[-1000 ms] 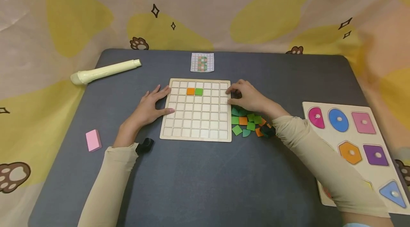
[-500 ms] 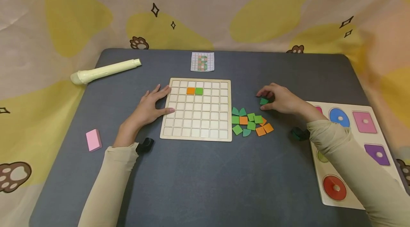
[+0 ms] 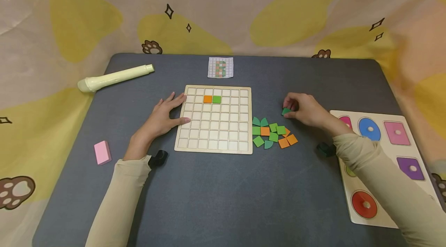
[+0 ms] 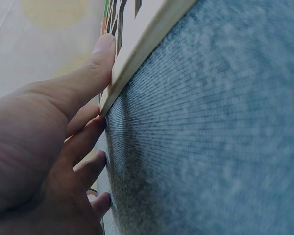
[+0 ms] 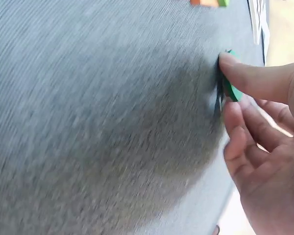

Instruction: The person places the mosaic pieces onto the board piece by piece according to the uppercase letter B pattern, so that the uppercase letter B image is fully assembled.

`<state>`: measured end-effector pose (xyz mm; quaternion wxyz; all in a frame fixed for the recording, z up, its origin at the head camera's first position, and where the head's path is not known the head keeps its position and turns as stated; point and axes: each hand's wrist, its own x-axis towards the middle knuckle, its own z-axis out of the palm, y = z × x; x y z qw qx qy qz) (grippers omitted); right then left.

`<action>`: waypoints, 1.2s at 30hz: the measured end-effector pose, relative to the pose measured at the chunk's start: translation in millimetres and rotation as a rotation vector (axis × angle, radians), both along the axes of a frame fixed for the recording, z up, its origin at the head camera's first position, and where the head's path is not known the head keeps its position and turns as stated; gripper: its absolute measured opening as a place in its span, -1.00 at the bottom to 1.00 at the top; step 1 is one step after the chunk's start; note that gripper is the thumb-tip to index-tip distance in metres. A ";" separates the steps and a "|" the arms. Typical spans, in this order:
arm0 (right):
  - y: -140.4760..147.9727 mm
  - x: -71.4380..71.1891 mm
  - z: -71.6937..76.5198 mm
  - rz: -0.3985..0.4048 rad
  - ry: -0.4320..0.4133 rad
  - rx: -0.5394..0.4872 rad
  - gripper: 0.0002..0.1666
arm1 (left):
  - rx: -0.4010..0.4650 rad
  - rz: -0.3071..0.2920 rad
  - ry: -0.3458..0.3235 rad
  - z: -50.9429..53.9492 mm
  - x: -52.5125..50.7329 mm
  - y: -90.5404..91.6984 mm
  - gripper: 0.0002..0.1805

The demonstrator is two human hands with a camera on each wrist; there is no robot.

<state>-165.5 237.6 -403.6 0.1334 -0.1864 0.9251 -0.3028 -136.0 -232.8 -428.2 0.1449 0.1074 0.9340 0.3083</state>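
A wooden grid board lies in the middle of the table, with an orange square tile and a green square tile side by side in its second row. My left hand rests at the board's left edge, fingers spread. In the left wrist view its thumb touches the rim. Right of the board, my right hand pinches a dark green tile between thumb and fingers, low over the table. The fingers partly cover that tile, so its full outline is hidden.
Loose green and orange tiles lie beside the board's right edge. A small pattern card lies behind the board. A shape puzzle sits under the right forearm. A pale yellow microphone-shaped stick and a pink block lie to the left.
My right hand has moved from the board's right edge out to the right, where it now pinches the dark green tile. The left hand keeps its place on the board.
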 end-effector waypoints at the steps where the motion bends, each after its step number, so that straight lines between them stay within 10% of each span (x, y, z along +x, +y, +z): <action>1: -1.9 -0.4 0.5 -0.001 0.004 -0.010 -0.79 | 0.000 0.000 0.000 0.1 0.1 0.2 0.00; 19: -77.9 -17.6 -1.8 -0.083 0.101 -0.319 -0.90 | -0.004 0.003 0.001 0.6 -0.2 0.6 0.00; 36: -130.0 -22.1 -11.1 -0.154 0.008 -0.324 -0.81 | 0.012 0.002 0.007 -1.3 0.3 -0.5 -0.01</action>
